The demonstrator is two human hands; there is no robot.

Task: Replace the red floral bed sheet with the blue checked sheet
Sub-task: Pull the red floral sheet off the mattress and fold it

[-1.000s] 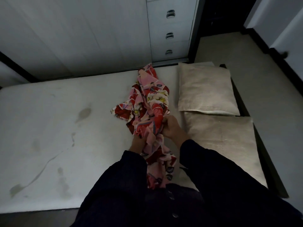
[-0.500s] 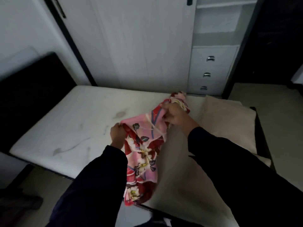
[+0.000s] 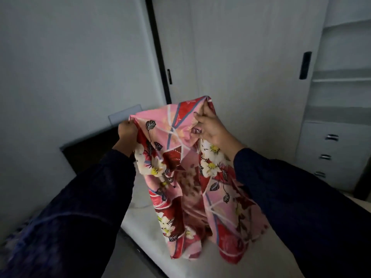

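A red and pink floral cloth (image 3: 186,177) hangs in the air in front of me, above the bare white mattress (image 3: 140,199). My left hand (image 3: 126,130) pinches its upper left corner. My right hand (image 3: 210,127) grips its upper right edge, with the fabric bunched in the fingers. The cloth's lower end hangs just above the mattress. At the bottom left edge, a blurred blue and white checked fabric (image 3: 18,235) shows beside my left sleeve.
A dark headboard (image 3: 90,149) stands at the left end of the bed against the white wall. White wardrobe doors (image 3: 241,57) rise behind the bed, with shelves and a drawer unit (image 3: 329,155) at the right.
Both hands have lifted the floral cloth off the mattress and spread its top edge apart at chest height. My view has swung up and left, so the pillows are out of sight.
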